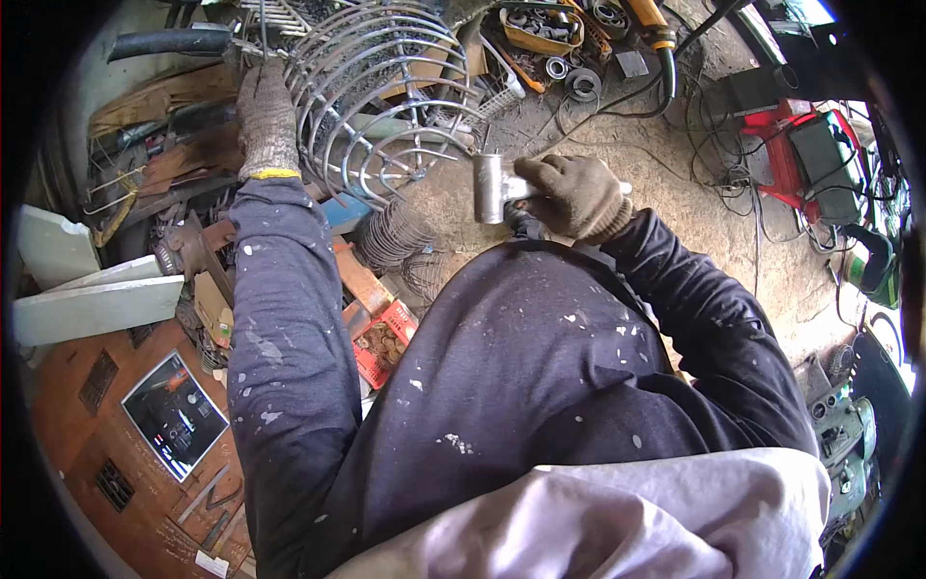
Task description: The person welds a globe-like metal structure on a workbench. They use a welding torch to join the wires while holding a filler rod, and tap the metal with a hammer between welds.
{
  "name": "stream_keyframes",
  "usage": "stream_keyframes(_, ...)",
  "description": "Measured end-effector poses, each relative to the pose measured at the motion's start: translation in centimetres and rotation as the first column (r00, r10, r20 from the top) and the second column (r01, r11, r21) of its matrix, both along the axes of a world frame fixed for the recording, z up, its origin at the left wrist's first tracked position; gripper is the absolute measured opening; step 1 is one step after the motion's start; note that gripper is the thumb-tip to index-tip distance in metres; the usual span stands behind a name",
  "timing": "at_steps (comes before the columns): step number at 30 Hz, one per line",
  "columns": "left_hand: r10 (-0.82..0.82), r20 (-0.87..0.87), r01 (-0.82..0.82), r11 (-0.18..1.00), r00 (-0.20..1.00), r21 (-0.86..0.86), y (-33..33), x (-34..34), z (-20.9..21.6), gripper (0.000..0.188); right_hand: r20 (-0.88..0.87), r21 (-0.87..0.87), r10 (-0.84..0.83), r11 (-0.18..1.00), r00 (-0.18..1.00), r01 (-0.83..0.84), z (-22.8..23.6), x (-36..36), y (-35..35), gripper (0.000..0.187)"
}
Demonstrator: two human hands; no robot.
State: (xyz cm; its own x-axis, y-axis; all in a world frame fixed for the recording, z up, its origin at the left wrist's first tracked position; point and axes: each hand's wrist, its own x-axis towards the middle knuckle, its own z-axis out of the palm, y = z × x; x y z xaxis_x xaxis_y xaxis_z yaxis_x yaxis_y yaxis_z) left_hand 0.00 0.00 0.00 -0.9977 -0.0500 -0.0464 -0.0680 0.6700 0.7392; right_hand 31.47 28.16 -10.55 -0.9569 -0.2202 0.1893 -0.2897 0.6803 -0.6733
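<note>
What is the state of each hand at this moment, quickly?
Left hand: beside the round wire frame; its grip cannot be told.
Right hand: closed, holding the hammer.

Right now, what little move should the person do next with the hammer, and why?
Perhaps raise the hammer gently toward the wire rings, well clear of the left grip: the right grip holds its handle, and the left grip is by the rings' left edge, where a knock could hurt.
</note>
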Motion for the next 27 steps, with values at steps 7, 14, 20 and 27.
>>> stream_keyframes(7, -0.012, -0.100, 0.004, 0.997, 0.995, -0.081, 1.2, 1.9, 1.2, 0.050, 0.071, -0.145, -0.138, 0.978, 0.988, 0.147, 0.5, 0.7, -0.3, 0.042)
stream_keyframes(14, -0.072, -0.135, 0.058, 0.993, 0.988, -0.103, -0.4, 0.5, -0.3, 0.051, 0.279, -0.357, -0.362, 0.821, 0.889, 0.446, 5.4, -2.5, -0.2, 0.047)
stream_keyframes(20, -0.063, -0.173, 0.032, 0.984, 0.983, -0.173, 0.4, 1.0, -0.3, 0.051, 0.272, 0.083, -0.507, 0.859, 0.818, 0.505, 12.0, -14.6, 2.1, 0.037)
stream_keyframes(27, -0.076, -0.200, 0.065, 0.996, 0.977, -0.062, -0.8, -0.9, -1.9, 0.047, 0.202, 0.339, -0.494, 0.845, 0.846, 0.413, 12.1, -20.7, 3.0, 0.030)
